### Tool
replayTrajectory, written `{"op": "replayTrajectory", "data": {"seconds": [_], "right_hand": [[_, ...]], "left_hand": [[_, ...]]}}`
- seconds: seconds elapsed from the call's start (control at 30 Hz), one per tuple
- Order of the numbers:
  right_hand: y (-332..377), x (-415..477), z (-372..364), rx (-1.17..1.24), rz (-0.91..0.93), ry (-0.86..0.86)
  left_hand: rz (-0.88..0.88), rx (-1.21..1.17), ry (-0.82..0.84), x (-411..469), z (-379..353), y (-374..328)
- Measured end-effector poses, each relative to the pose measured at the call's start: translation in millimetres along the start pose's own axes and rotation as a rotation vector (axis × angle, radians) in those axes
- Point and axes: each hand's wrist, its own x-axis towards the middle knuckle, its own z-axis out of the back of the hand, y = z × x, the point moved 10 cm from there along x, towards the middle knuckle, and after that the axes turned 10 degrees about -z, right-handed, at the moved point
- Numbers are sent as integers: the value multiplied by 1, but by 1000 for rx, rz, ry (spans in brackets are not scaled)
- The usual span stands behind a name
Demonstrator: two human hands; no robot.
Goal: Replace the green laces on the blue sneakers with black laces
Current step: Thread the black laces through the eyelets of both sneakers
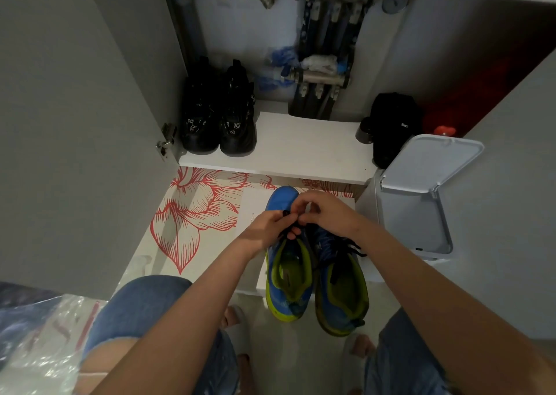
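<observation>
**Q:** Head view, centre frame: what do the hands hold?

**A:** Left hand (264, 229) and right hand (328, 214) each pinch a black lace (285, 213) with curled fingers, over the toe end of the blue sneakers (340, 292) at lower centre.

**Q:** And around them?

**A:** White bin (421, 190), lid open, just right. Black shoes (216, 114) on the shelf (301, 151), upper left. Floral mat (192, 211) at left. The hands hide the front eyelets.
</observation>
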Motion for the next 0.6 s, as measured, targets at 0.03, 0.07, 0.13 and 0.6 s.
{"op": "replayTrajectory", "data": {"seconds": [0.03,0.07,0.13,0.6], "right_hand": [[2,1,-1,-20,10,12],[4,3,-1,-55,23,21],[8,6,-2,-159,48,37],[-40,1,-10,267,-310,-67]], "left_hand": [[4,-2,11,0,-1,-1],[8,-4,17,-1,-1,-2],[6,-20,29,-2,-2,-3],[179,-558,-37,-11,8,16]]}}
